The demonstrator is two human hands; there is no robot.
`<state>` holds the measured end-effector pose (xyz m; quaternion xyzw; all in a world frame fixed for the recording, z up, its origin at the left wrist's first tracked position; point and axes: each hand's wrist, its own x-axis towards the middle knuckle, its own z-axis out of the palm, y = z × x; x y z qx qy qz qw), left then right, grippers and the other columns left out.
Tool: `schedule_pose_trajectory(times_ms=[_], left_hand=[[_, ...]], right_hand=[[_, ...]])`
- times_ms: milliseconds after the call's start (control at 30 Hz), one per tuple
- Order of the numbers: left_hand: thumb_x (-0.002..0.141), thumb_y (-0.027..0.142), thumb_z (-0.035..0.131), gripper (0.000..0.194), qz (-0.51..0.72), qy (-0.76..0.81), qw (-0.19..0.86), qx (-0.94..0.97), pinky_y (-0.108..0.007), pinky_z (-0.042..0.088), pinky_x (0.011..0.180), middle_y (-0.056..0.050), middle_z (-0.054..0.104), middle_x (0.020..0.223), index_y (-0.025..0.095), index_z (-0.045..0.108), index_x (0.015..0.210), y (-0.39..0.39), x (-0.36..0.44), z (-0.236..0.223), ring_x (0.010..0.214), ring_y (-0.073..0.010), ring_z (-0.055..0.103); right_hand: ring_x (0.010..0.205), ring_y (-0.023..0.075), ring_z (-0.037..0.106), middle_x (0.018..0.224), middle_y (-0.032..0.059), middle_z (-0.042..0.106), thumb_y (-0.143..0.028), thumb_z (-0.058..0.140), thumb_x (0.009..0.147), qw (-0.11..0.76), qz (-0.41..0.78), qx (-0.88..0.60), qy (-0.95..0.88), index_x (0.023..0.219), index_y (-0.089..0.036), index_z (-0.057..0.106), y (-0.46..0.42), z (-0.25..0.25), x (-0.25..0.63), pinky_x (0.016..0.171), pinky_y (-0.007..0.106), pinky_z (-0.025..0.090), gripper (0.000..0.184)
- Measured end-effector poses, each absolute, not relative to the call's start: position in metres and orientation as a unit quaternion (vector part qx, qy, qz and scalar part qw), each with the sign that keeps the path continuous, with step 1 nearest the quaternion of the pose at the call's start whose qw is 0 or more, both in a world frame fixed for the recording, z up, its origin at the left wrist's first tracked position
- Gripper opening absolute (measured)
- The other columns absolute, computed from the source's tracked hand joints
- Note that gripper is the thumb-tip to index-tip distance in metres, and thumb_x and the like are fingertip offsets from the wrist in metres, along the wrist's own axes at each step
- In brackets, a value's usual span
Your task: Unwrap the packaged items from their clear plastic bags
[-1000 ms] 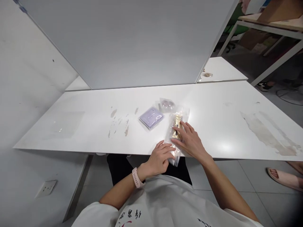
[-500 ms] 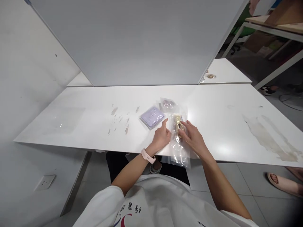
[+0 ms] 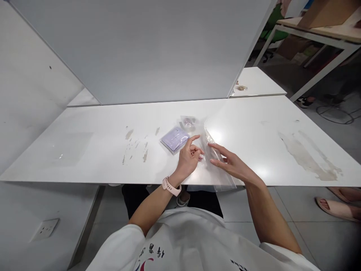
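Note:
A long clear plastic bag (image 3: 218, 171) lies on the white table (image 3: 84, 150) and hangs over its near edge. My left hand (image 3: 188, 158), with a pink watch on the wrist, is curled at the bag's left edge. Its thumb and fingers pinch the plastic and its index finger sticks out. My right hand (image 3: 231, 165) rests on the bag with its fingers stretched and apart. The gold item seen earlier inside the bag does not show. A flat purple packet (image 3: 175, 138) lies just beyond my left hand. A small clear bag with something pinkish (image 3: 188, 121) lies behind it.
A large grey panel (image 3: 146, 49) stands along the table's far side. Scuffs (image 3: 135, 146) and a long stain (image 3: 306, 156) mark the tabletop. A second table (image 3: 254, 82) and a metal-framed bench (image 3: 318, 34) stand at the back right. Someone's sandalled foot (image 3: 335, 207) is on the floor at right.
The bag has slid up the table and the gold item has gone out of sight. My left hand now pinches the bag's left edge. My right hand's fingers have stretched out flat.

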<state>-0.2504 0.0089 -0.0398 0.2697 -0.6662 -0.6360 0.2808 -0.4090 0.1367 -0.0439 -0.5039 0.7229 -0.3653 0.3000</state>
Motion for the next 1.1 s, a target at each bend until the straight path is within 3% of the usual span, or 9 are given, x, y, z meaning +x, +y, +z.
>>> schedule_pose_trajectory(times_ms=[167, 267, 333, 467, 600, 800, 900, 1000, 1100], left_hand=[[0.088, 0.012, 0.050, 0.043, -0.626, -0.658, 0.290, 0.302, -0.021, 0.055, 0.059, 0.003, 0.063, 0.078, 0.020, 0.053, 0.130, 0.004, -0.243, -0.047, 0.060, -0.0080, 0.057], [0.090, 0.016, 0.050, 0.039, -0.615, -0.659, 0.290, 0.321, -0.020, 0.054, 0.057, 0.002, 0.062, 0.080, 0.020, 0.053, 0.128, 0.003, -0.236, -0.054, 0.059, -0.0073, 0.056], [0.091, 0.018, 0.050, 0.036, -0.607, -0.663, 0.286, 0.332, -0.019, 0.053, 0.056, 0.002, 0.061, 0.080, 0.020, 0.054, 0.127, 0.003, -0.231, -0.058, 0.058, -0.0070, 0.055], [0.091, 0.021, 0.051, 0.036, -0.592, -0.672, 0.285, 0.340, -0.019, 0.052, 0.054, 0.002, 0.060, 0.080, 0.021, 0.054, 0.127, 0.003, -0.223, -0.064, 0.057, -0.0071, 0.055], [0.091, 0.021, 0.051, 0.036, -0.587, -0.675, 0.274, 0.352, -0.017, 0.051, 0.052, 0.002, 0.061, 0.080, 0.021, 0.054, 0.127, 0.002, -0.217, -0.067, 0.057, -0.0068, 0.055], [0.091, 0.021, 0.049, 0.033, -0.569, -0.680, 0.292, 0.358, -0.017, 0.048, 0.050, 0.002, 0.059, 0.083, 0.021, 0.056, 0.123, -0.003, -0.206, -0.062, 0.056, -0.0069, 0.053], [0.091, 0.022, 0.049, 0.029, -0.557, -0.684, 0.294, 0.368, -0.017, 0.046, 0.048, 0.002, 0.058, 0.083, 0.021, 0.059, 0.119, -0.009, -0.199, -0.059, 0.056, -0.0069, 0.052], [0.091, 0.022, 0.049, 0.028, -0.546, -0.694, 0.274, 0.381, -0.018, 0.046, 0.048, 0.001, 0.058, 0.082, 0.020, 0.060, 0.116, -0.014, -0.195, -0.058, 0.056, -0.0078, 0.052], [0.090, 0.020, 0.048, 0.028, -0.534, -0.699, 0.263, 0.397, -0.019, 0.046, 0.049, 0.000, 0.059, 0.083, 0.020, 0.061, 0.115, -0.016, -0.194, -0.059, 0.056, -0.0082, 0.052]], right_hand=[[0.115, 0.0327, 0.062, 0.148, 0.0089, 0.053, -0.054, 0.051, 0.094, 0.180, -0.341, -0.440, 0.811, 0.143, -0.032, 0.054, 0.152, -0.063, -0.433, 0.089, 0.051, 0.056, 0.054], [0.128, 0.0409, 0.052, 0.152, 0.0147, 0.047, -0.053, 0.046, 0.095, 0.046, -0.292, -0.430, 0.853, 0.141, -0.026, 0.055, 0.154, -0.069, -0.426, 0.095, 0.064, 0.049, 0.054], [0.139, 0.0454, 0.040, 0.157, 0.0160, 0.039, -0.053, 0.049, 0.094, 0.013, -0.265, -0.460, 0.847, 0.145, -0.026, 0.051, 0.149, -0.070, -0.410, 0.098, 0.068, 0.045, 0.058], [0.144, 0.0493, 0.031, 0.163, 0.0152, 0.030, -0.037, 0.055, 0.090, 0.044, -0.216, -0.517, 0.827, 0.149, -0.026, 0.045, 0.135, -0.074, -0.378, 0.096, 0.069, 0.046, 0.061], [0.129, 0.0476, 0.050, 0.162, 0.0172, 0.030, -0.028, 0.048, 0.088, 0.055, -0.201, -0.496, 0.843, 0.150, -0.025, 0.043, 0.131, -0.071, -0.381, 0.078, 0.058, 0.057, 0.062], [0.095, 0.0283, 0.069, 0.143, 0.0128, 0.058, -0.032, 0.049, 0.090, 0.189, -0.378, -0.402, 0.813, 0.154, -0.030, 0.039, 0.157, -0.068, -0.447, 0.077, 0.046, 0.059, 0.065], [0.086, 0.0237, 0.069, 0.134, 0.0123, 0.063, -0.039, 0.054, 0.088, 0.213, -0.418, -0.327, 0.820, 0.145, -0.026, 0.051, 0.174, -0.075, -0.476, 0.073, 0.042, 0.060, 0.059], [0.092, 0.0270, 0.067, 0.129, 0.0128, 0.066, -0.045, 0.053, 0.091, 0.094, -0.366, -0.335, 0.863, 0.133, -0.023, 0.063, 0.183, -0.070, -0.476, 0.077, 0.047, 0.058, 0.048], [0.120, 0.0338, 0.057, 0.135, 0.0116, 0.062, -0.049, 0.054, 0.095, -0.046, -0.299, -0.484, 0.821, 0.125, -0.025, 0.066, 0.180, -0.056, -0.445, 0.093, 0.054, 0.052, 0.041]])
